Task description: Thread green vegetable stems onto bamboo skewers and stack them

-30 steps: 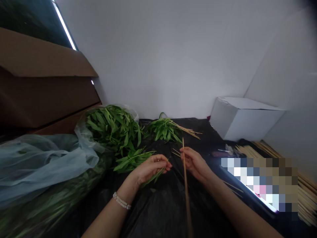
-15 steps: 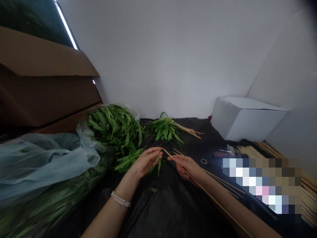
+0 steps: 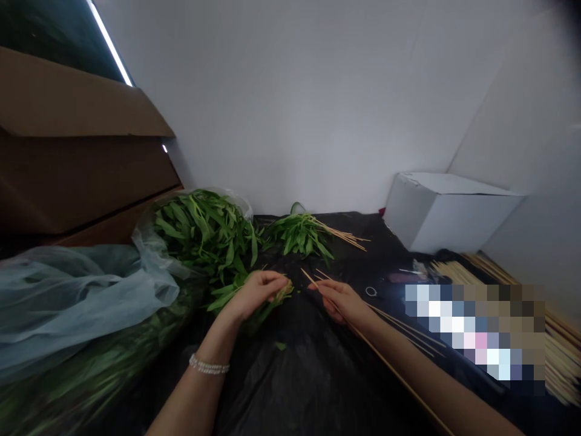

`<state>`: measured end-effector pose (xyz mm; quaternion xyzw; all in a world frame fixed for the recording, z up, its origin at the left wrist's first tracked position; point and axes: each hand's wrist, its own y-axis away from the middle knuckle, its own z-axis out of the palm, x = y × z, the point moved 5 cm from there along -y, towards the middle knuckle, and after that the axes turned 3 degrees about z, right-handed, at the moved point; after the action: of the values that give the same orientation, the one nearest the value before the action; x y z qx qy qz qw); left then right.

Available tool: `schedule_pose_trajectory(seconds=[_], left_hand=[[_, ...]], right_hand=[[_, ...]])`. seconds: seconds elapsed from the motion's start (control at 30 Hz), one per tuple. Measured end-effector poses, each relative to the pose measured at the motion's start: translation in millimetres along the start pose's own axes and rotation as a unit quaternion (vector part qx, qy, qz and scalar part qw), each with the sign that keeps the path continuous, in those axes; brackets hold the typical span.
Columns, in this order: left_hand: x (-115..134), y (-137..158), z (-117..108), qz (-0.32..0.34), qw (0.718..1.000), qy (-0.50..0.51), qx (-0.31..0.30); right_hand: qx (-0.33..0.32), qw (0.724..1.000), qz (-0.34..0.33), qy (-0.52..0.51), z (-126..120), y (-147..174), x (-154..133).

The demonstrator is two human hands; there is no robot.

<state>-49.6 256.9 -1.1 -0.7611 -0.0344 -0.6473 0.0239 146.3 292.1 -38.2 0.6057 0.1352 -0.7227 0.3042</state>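
My left hand (image 3: 258,295) is closed, thumb and fingers pinched around a leafy green sprig (image 3: 284,292). Its leaves spread below and to the left of the fingers, partly hidden by the hand. A beaded bracelet (image 3: 209,365) circles that wrist. My right hand (image 3: 338,300) grips a long thin wooden stick (image 3: 390,370), whose tip points up and left, apart from the sprig. Another stick tip (image 3: 323,275) shows just behind the right fingers. Beneath the right forearm lie several thin sticks (image 3: 411,330) on the black plastic sheet (image 3: 290,393).
Against the back wall lies a bundle of leaves on sticks (image 3: 302,235). Left stand an open plastic bag of leaves (image 3: 204,224), a second bag (image 3: 86,297) and a cardboard box (image 3: 86,175). Right are a white box (image 3: 463,218), a small ring (image 3: 371,291) and many sticks (image 3: 560,369).
My left hand has drawn slightly left and turned over, away from the stick's tip. The right hand stays nearly in place with the stick. The view has shifted slightly.
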Motion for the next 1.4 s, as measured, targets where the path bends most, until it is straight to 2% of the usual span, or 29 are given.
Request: schedule_pose_trajectory(seconds=[0.07, 0.13, 0.17, 0.3, 0.37, 0.43, 0.57, 0.67, 0.73, 0.93, 1.07, 1.27, 1.4], left_hand=[[3.0, -0.9, -3.0, 0.062, 0.989, -0.129, 0.033], [5.9, -1.6, -7.8, 0.138, 0.960, -0.221, 0.106], [5.4, -2.3, -7.8, 0.166, 0.945, -0.256, 0.121], [-5.6, -7.1, 1.2, 0.193, 0.907, -0.369, 0.059], [-7.0, -6.4, 3.0, 0.195, 0.888, -0.413, 0.049], [-5.2, -4.6, 2.4, 0.194, 0.881, -0.428, 0.054], [-6.0, -3.6, 0.5, 0.152, 0.889, -0.428, 0.049], [-6.4, -4.3, 0.5, 0.163, 0.888, -0.427, 0.044], [-7.2, -5.4, 0.7, 0.166, 0.895, -0.413, 0.024], [-8.9, -5.9, 1.4, 0.113, 0.906, -0.403, -0.067], [-1.3, -2.4, 2.3, 0.136, 0.909, -0.391, -0.058], [0.1, 1.0, 8.8, 0.152, 0.864, -0.477, -0.053], [1.3, 1.4, 11.2, 0.155, 0.848, -0.504, -0.051]], right_hand=[[0.000, 1.000, 0.002, 0.006, -1.5, -1.8, 2.2], [0.000, 1.000, 0.000, 0.007, -2.4, -2.9, 3.5], [-0.002, 1.000, -0.003, 0.007, -2.5, -3.2, 3.7], [-0.009, 1.000, -0.009, 0.014, -1.8, -3.2, 3.5], [-0.009, 1.000, -0.010, 0.018, -1.8, -2.9, 3.3], [-0.011, 1.000, -0.013, 0.018, -2.0, -3.0, 3.4], [-0.011, 1.000, -0.009, 0.018, -3.4, -4.6, 5.8], [-0.010, 1.000, -0.012, 0.022, -3.6, -5.1, 6.2], [-0.012, 1.000, -0.014, 0.026, -3.0, -4.5, 5.3], [-0.002, 0.999, 0.001, 0.045, -2.1, -1.8, 2.9], [-0.004, 0.999, -0.006, 0.040, -2.1, -2.8, 3.4], [-0.002, 0.999, 0.000, 0.042, -3.4, -3.8, 5.4], [-0.003, 0.999, 0.001, 0.040, -3.3, -3.4, 5.5]])
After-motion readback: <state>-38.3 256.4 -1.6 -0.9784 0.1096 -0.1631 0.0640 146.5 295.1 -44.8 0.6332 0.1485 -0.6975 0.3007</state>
